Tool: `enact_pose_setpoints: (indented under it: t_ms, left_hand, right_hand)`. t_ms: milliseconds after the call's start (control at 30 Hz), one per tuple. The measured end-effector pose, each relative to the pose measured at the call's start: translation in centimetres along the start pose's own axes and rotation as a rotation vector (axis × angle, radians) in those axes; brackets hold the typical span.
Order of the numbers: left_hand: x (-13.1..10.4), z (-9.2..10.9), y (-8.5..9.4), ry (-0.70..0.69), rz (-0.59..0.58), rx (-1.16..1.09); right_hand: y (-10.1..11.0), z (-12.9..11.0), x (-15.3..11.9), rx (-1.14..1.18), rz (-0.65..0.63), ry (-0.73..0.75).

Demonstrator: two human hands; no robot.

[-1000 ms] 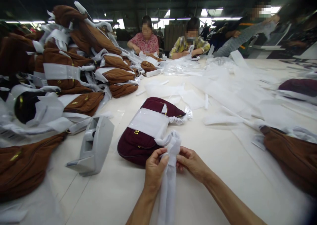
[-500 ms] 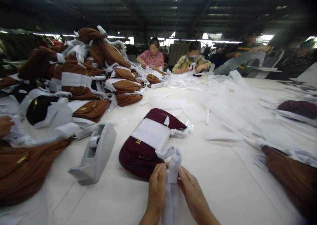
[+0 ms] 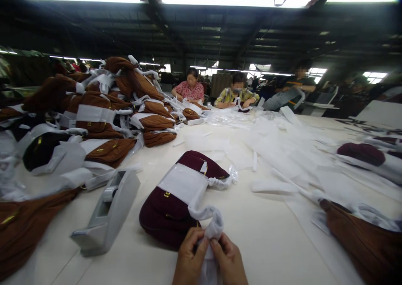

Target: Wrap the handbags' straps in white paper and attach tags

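Pinching the white wrapped strap (image 3: pixel 210 234) between them, the left hand (image 3: pixel 188 258) and right hand (image 3: pixel 228 262) sit equally close, its length running up-left to the maroon bag (image 3: pixel 169 211) on the counter (image 3: pixel 270 234).

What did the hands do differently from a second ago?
Both the left hand and right hand slid toward the bottom of the picture as the view tipped up, closing together on the white wrapped strap. They never let go. The maroon bag and tape dispenser stayed put.
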State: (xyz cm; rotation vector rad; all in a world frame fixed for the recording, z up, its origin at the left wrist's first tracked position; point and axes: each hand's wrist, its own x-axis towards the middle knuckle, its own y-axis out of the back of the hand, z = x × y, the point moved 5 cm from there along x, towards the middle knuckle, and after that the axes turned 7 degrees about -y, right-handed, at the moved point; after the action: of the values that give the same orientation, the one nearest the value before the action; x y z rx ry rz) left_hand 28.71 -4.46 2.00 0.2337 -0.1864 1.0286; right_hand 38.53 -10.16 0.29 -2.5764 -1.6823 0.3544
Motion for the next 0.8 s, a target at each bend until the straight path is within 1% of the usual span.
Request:
enact_pose_setpoints:
  t_ms: [133,200,300,367,433,500,533,567,633,700,733,767,800]
  left_hand:
    - [0.2,0.4,-0.2,0.026,-0.047,-0.008]
    - [0.2,0.4,-0.3,0.049,-0.062,-0.006]
    - [0.2,0.1,-0.3,0.051,-0.026,0.031]
    - [0.3,-0.2,-0.2,0.038,-0.014,0.066]
    - [0.4,-0.3,-0.2,0.032,-0.048,0.096]
    - [0.6,-0.3,-0.1,0.035,-0.084,0.117]
    - [0.6,-0.2,-0.1,0.039,-0.096,0.122]
    - [0.6,-0.1,-0.1,0.038,-0.101,0.127]
    - [0.4,0.2,-0.2,0.019,-0.106,0.137]
    - [-0.2,0.5,0.0,-0.028,-0.054,0.157]
    - [-0.6,0.6,0.2,-0.058,-0.004,0.174]
    - [-1.1,0.7,0.5,-0.084,0.054,0.198]
    - [-1.5,0.8,1.0,-0.104,0.116,0.227]
  right_hand:
    - [0.4,-0.1,0.2,0.014,0.029,0.011]
    - [0.4,-0.2,0.4,-0.019,-0.023,-0.001]
    - [0.7,0.3,0.8,-0.070,-0.073,0.014]
    - [0.9,1.1,1.0,-0.113,-0.052,0.035]
    - [0.9,1.8,1.2,-0.169,-0.021,0.037]
    - [0.8,1.8,1.2,-0.195,0.000,0.029]
    - [0.8,1.4,1.1,-0.197,-0.011,0.026]
    - [0.8,0.7,1.1,-0.197,-0.054,0.019]
    - [1.1,-0.8,1.0,-0.202,-0.232,-0.003]
    - [2.2,-2.3,1.1,-0.250,-0.425,-0.038]
    - [3.3,-2.9,1.5,-0.298,-0.458,-0.059]
    - [4.6,-3.4,2.2,-0.367,-0.428,-0.079]
    - [6.2,-3.9,3.2,-0.443,-0.326,-0.089]
